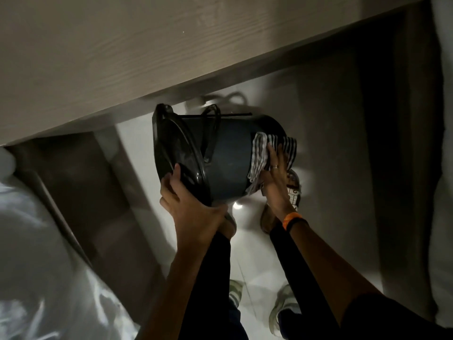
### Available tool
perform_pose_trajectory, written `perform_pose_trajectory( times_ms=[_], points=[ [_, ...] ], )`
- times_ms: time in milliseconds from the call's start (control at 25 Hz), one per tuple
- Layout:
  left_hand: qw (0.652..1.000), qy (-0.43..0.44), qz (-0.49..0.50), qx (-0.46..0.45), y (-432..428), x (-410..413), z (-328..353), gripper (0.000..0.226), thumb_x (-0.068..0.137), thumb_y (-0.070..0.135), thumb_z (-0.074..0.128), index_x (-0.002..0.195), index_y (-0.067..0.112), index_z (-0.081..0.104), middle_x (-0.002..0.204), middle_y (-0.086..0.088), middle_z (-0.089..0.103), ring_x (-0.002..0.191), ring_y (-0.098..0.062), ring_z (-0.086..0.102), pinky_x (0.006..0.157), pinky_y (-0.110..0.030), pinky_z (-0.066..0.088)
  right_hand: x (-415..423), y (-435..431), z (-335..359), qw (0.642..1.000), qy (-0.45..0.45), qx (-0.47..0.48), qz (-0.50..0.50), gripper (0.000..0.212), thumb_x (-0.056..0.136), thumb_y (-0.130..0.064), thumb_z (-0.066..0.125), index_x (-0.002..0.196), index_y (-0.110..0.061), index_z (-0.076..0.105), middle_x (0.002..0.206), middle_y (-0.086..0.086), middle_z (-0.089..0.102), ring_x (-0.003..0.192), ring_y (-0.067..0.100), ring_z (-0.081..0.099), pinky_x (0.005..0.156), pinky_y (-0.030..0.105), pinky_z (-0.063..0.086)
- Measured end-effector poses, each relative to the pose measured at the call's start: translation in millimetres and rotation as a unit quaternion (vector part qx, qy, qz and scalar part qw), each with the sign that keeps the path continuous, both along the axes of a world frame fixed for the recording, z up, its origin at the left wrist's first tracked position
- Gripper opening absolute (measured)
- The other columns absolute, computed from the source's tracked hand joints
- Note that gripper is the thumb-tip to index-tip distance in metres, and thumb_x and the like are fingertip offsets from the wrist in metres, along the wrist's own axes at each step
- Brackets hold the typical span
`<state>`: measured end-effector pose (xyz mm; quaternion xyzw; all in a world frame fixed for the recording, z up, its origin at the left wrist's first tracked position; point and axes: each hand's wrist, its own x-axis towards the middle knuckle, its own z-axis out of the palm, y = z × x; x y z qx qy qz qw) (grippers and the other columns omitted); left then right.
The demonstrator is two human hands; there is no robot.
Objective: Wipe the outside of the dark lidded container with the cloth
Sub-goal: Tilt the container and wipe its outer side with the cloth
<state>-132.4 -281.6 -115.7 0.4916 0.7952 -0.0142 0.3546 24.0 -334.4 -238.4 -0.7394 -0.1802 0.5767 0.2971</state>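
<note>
The dark lidded container (226,158) is a round bin tipped on its side, held above the floor in the middle of the head view, its black lid (171,146) facing left. My left hand (188,204) grips the lid's lower rim, thumb over the lid. A striped white-and-dark cloth (263,153) lies against the container's right end, near its base. My right hand (275,182) presses flat on the cloth with fingers spread, a ring on one finger and an orange band at the wrist.
A pale wooden tabletop (110,57) fills the upper left, its edge just above the container. White bedding (36,253) lies at the lower left. Another person's sandalled feet (291,190) stand under the container. My shoes (284,305) are on the glossy white floor (255,253).
</note>
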Motion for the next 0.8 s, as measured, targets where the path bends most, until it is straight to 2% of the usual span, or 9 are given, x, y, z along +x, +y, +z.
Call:
perform_pose_trajectory(
  times_ms=[80, 200, 280, 360, 440, 560, 600, 680, 800],
  points=[
    [0.996, -0.048, 0.065, -0.031, 20.8, -9.5, -3.7, 0.096, 0.054, 0.042, 0.089, 0.131, 0.019, 0.035, 0.139, -0.008, 0.044, 0.125, -0.019, 0.038, 0.101, -0.027, 0.039, 4.0, -0.6, -4.6, 1.0, -0.019, 0.0, 0.011, 0.07, 0.093, -0.038, 0.04, 0.161, -0.035, 0.023, 0.176, -0.005, -0.001, 0.163, 0.019, -0.007, 0.132, 0.06, 0.009],
    [0.994, -0.094, 0.053, -0.028, 39.7, -21.6, -12.6, 0.091, 0.061, 0.022, 0.096, 0.122, 0.02, 0.029, 0.131, -0.008, 0.054, 0.117, -0.024, 0.058, 0.075, -0.001, 0.046, -13.7, 11.0, 4.3, 0.965, -0.133, 0.048, 0.221, 0.069, 0.098, -0.041, 0.031, 0.162, -0.035, 0.005, 0.176, 0.004, -0.006, 0.163, 0.031, -0.011, 0.129, 0.069, 0.005],
    [0.997, -0.073, -0.002, -0.015, 40.1, -24.3, -13.8, 0.087, 0.065, 0.012, 0.092, 0.124, 0.023, 0.028, 0.132, -0.011, 0.056, 0.114, -0.028, 0.062, 0.076, -0.011, 0.051, -41.6, 20.4, 15.2, 0.888, -0.231, 0.149, 0.369, 0.069, 0.098, -0.042, 0.028, 0.163, -0.032, 0.006, 0.176, 0.006, 0.004, 0.163, 0.035, 0.0, 0.126, 0.073, 0.005],
    [0.997, -0.081, -0.019, -0.005, 36.4, -26.7, -13.4, 0.084, 0.067, 0.009, 0.087, 0.119, 0.034, 0.026, 0.13, -0.01, 0.057, 0.109, -0.031, 0.066, 0.074, -0.02, 0.058, -46.7, 34.0, 12.0, 0.862, -0.222, 0.209, 0.406, 0.066, 0.097, -0.039, 0.03, 0.161, -0.032, 0.015, 0.175, 0.004, 0.013, 0.163, 0.032, 0.007, 0.126, 0.07, 0.005],
    [0.996, -0.085, -0.028, 0.0, 28.5, -27.5, -10.2, 0.085, 0.067, 0.005, 0.085, 0.127, 0.032, 0.03, 0.134, -0.006, 0.054, 0.115, -0.035, 0.064, 0.083, -0.036, 0.063, -28.9, 54.7, -3.4, 0.873, -0.228, 0.16, 0.401, 0.067, 0.097, -0.041, 0.028, 0.162, -0.038, 0.011, 0.175, 0.001, 0.013, 0.163, 0.027, 0.008, 0.127, 0.066, 0.004],
    [0.993, -0.106, -0.051, 0.01, 2.0, -20.6, -3.1, 0.094, 0.067, 0.005, 0.09, 0.132, 0.038, 0.031, 0.156, -0.01, 0.037, 0.144, -0.031, 0.041, 0.113, -0.051, 0.045, 17.2, 82.1, -24.0, 0.968, -0.107, -0.041, 0.223, 0.058, 0.103, -0.036, 0.028, 0.161, -0.026, 0.027, 0.172, 0.004, 0.025, 0.161, 0.026, 0.019, 0.132, 0.051, 0.011],
    [0.992, -0.116, -0.048, 0.018, -1.8, -18.0, -0.9, 0.094, 0.062, 0.008, 0.093, 0.124, 0.043, 0.032, 0.155, -0.008, 0.034, 0.145, -0.028, 0.039, 0.114, -0.05, 0.044, 23.7, 83.6, -23.7, 0.977, -0.083, -0.071, 0.183, 0.052, 0.109, -0.032, 0.03, 0.16, -0.022, 0.031, 0.171, 0.007, 0.027, 0.161, 0.028, 0.021, 0.133, 0.047, 0.012],
    [0.994, -0.111, -0.019, 0.007, 4.3, -18.4, -1.8, 0.092, 0.049, 0.031, 0.092, 0.114, 0.045, 0.028, 0.138, 0.001, 0.034, 0.132, -0.019, 0.045, 0.107, -0.036, 0.05, 11.0, 69.8, -6.7, 0.956, -0.115, -0.051, 0.263, 0.052, 0.111, -0.031, 0.031, 0.162, -0.022, 0.025, 0.174, 0.006, 0.018, 0.163, 0.028, 0.013, 0.134, 0.047, 0.003],
    [0.995, -0.091, -0.014, -0.047, 21.6, -24.1, -8.6, 0.092, 0.04, 0.057, 0.089, 0.109, 0.044, 0.028, 0.12, 0.009, 0.031, 0.106, 0.007, 0.047, 0.075, 0.001, 0.044, -30.6, 31.9, 31.8, 0.895, -0.135, 0.119, 0.407, 0.061, 0.102, -0.044, 0.026, 0.162, -0.032, 0.02, 0.176, -0.001, 0.008, 0.163, 0.024, -0.002, 0.126, 0.051, -0.014]
  ],
)
